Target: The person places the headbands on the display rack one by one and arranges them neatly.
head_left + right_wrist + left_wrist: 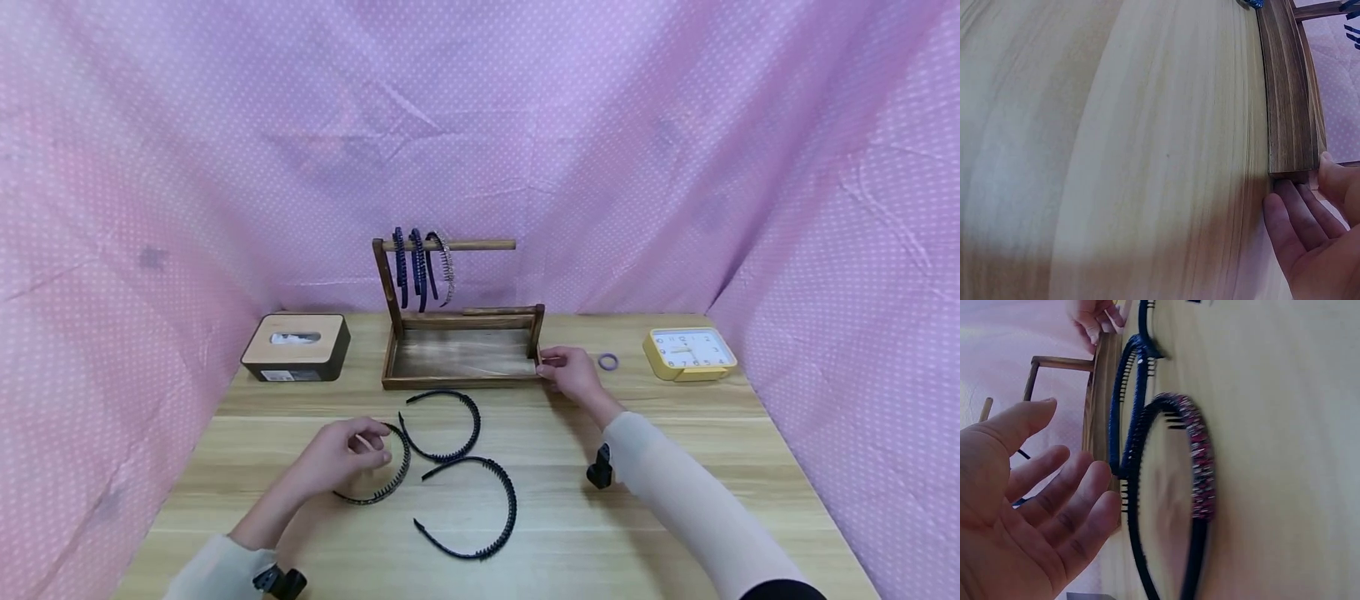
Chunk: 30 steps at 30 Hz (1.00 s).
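Observation:
My left hand (347, 456) hovers over the leftmost of three dark toothed headbands on the table. In the left wrist view its fingers are loosely spread with nothing between them, beside that headband (1202, 465), which carries red and silver sparkle. Two plainer black headbands lie to its right, an upper one (477, 422) and a lower one (513, 506). My right hand (573, 375) grips the right end of a brown wooden rack (461, 383), thumb over the wall and fingers against the outside. From the rack's upper rod (483, 245) hang two dark-blue headbands (418, 267) and a silvery one (447, 267).
At the left back stands a tissue box (296, 342) with a light wooden top. Behind the right hand lies a small purple ring (608, 362). A yellow clock (690, 354) stands farther right. Pink dotted cloth (600, 167) hangs round the table's back and sides.

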Motion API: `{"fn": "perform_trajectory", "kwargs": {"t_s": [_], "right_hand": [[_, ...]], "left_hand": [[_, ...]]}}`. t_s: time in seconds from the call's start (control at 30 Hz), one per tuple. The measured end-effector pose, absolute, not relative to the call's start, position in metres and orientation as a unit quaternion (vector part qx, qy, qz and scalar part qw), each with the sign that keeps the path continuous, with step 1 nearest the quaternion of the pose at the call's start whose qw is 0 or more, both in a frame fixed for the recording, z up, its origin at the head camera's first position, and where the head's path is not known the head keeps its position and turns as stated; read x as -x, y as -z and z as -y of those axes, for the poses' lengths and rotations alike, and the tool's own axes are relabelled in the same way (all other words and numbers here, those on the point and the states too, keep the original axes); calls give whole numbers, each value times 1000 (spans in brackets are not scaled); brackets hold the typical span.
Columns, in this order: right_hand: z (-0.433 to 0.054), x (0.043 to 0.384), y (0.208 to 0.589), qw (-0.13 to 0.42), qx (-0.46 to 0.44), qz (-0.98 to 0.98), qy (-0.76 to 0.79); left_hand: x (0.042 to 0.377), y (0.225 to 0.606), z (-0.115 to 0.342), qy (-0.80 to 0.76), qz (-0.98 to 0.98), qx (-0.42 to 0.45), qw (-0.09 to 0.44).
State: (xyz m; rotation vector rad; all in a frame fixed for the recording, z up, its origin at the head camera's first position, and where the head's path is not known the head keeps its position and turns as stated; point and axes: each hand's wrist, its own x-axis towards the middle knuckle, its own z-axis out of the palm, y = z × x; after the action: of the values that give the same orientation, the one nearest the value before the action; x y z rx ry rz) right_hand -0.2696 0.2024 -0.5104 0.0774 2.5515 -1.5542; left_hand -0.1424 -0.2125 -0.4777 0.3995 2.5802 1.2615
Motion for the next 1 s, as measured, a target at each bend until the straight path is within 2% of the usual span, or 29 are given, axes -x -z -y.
{"fn": "perform_trajectory", "kwargs": {"t_s": [0.43, 0.73, 1.0], "right_hand": [[-201, 270, 512, 86, -46, -843, 528], [-203, 268, 512, 83, -47, -846, 524], [-202, 268, 511, 93, -49, -844, 526]], "left_hand": [[106, 507, 208, -421, -889, -136, 121], [96, 515, 203, -415, -894, -112, 128], [94, 519, 197, -391, -909, -101, 106]]}}
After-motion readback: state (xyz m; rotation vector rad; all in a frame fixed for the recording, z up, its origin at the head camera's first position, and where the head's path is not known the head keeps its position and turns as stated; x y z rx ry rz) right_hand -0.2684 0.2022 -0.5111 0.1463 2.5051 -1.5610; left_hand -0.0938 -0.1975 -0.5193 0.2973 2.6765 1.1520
